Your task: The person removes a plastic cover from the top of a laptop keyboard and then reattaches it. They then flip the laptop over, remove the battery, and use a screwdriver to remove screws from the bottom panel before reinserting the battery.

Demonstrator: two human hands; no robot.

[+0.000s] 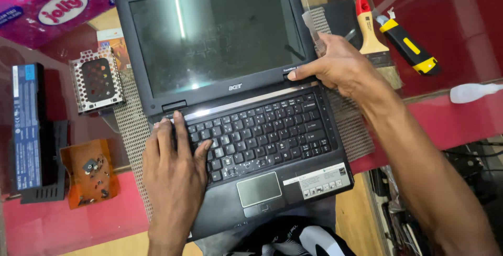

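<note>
Laptop [246, 104], black and open with a dark screen, sits on a mesh mat [131, 125] on the red table [450, 120]. Left hand [173, 167] lies flat, fingers spread open on the keyboard's left side. Right hand [335, 67] pinches the strip at the right hinge. Battery [27, 125] and drive caddy [97, 80] lie left; brush [369, 30] and utility knife [408, 46] right.

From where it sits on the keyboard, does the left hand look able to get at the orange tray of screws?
Probably yes. The left hand rests on the laptop keyboard, and the orange tray lies just beside it on the table, with nothing between them.
</note>
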